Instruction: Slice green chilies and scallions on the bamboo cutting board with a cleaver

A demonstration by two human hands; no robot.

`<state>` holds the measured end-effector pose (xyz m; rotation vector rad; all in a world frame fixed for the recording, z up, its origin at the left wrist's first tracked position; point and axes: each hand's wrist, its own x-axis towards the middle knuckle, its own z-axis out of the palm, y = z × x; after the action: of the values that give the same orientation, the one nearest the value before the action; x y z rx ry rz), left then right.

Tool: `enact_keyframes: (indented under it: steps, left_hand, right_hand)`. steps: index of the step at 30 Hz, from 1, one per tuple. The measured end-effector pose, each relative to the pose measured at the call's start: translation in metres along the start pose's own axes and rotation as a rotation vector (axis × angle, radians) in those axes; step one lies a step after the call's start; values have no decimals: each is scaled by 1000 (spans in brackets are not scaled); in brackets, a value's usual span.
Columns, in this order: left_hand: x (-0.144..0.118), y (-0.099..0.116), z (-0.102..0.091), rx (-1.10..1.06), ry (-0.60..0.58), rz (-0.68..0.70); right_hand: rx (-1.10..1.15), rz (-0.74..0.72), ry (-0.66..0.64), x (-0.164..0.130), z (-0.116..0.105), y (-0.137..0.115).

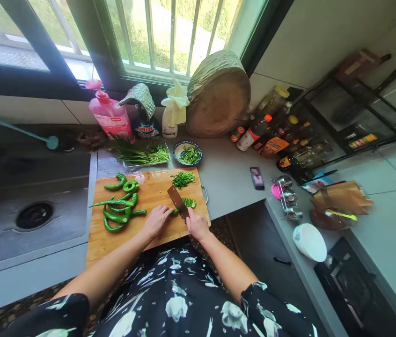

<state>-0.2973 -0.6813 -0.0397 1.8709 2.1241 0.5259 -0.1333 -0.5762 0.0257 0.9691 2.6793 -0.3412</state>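
Observation:
A wooden cutting board [156,231] lies on the grey counter in front of me. My right hand [196,225] grips the handle of a cleaver [177,200], whose blade stands on a green pepper [175,211]. My left hand [156,220] presses down on that pepper just left of the blade. Fresh slices [189,202] lie right of the blade, and a heap of chopped green [183,179] sits at the board's far edge. Several whole green peppers [119,206] are piled on the board's left half.
A sink [33,206] is to the left. Behind the board are a tray of green stalks [142,155], a patterned bowl of chopped greens [187,153], a pink soap bottle [109,113] and a round wooden block [218,96]. A phone [257,178], sauce bottles [271,133] and a white lid [309,241] lie on the right.

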Motion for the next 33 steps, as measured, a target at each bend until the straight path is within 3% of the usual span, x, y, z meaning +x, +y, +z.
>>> enact_keyframes:
  steps: [7, 11, 15, 22, 33]
  left_hand:
    - [28, -21, -20, -173, -284, 4]
    - [33, -25, -27, -69, -108, 39]
    - [19, -15, -19, -32, 43, 68]
    - [5, -13, 8, -76, 119, 172]
    - [-5, -25, 24, -106, 168, 249]
  right_hand:
    - [-3, 0, 2, 1, 1, 4]
    - [-13, -2, -16, 2, 2, 4]
    - [-25, 9, -31, 3, -1, 2]
    - [-16, -6, -26, -2, -12, -9]
    - [-51, -7, -34, -8, -21, -22]
